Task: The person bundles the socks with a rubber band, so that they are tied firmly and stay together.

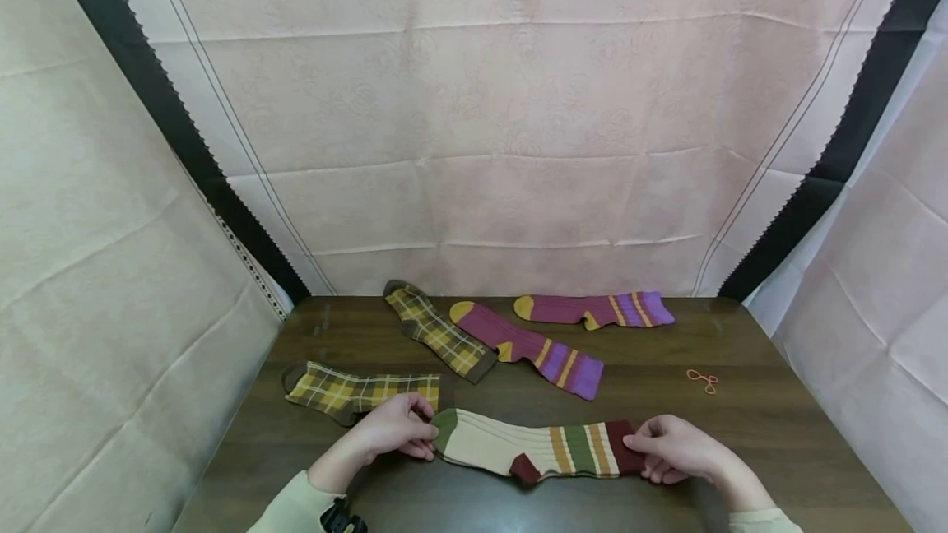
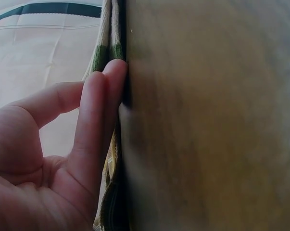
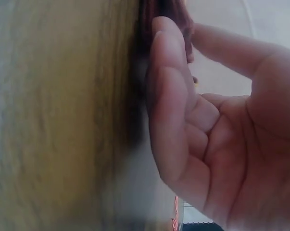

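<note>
A cream sock with a green toe, maroon heel and green and mustard stripes lies across the front of the table. My left hand pinches its green toe. In the left wrist view, two green-tipped knit layers lie one against the other at the fingertips. At the other end, my right hand pinches the maroon cuff, thumb on one side and fingers on the other. Just behind the left hand is a yellow plaid sock, its cuff end partly hidden by that hand.
Another yellow plaid sock lies at an angle farther back. A purple striped sock touches it, and a second purple sock lies along the back edge. Orange-red looped bands sit on the wooden table at right. Pale fabric walls surround the table.
</note>
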Demonstrator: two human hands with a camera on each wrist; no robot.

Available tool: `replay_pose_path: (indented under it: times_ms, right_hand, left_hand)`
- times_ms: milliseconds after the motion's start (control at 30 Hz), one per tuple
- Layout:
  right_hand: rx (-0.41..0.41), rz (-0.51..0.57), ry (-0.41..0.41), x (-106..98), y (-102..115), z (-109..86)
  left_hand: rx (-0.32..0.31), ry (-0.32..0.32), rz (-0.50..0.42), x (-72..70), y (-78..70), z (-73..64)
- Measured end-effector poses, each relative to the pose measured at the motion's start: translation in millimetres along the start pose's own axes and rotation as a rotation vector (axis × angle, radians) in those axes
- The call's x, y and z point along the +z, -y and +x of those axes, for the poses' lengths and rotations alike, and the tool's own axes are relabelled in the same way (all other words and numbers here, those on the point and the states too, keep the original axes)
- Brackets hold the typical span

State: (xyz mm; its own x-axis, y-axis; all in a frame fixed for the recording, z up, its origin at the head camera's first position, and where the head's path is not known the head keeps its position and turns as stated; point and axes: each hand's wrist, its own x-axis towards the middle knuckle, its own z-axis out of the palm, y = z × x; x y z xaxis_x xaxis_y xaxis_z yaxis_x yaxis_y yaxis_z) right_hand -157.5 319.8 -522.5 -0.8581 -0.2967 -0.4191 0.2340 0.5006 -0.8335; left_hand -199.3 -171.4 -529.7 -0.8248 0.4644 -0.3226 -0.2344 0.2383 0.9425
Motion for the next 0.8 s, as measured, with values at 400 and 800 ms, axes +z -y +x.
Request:
replay_pose_path:
  times_ms: [400, 800]
  right_hand:
    - [-0.061, -0.097, -0.005, -4.1, 0.2, 3.3]
    - [-0.074, -0.095, -0.045, -5.6, 3.8, 5.6]
  left_hand:
    - [-0.009, 0.005, 0.024, 0.0, 0.5, 0.0]
    - [-0.014, 0.003, 0.028, -0.5, 0.8, -0.6]
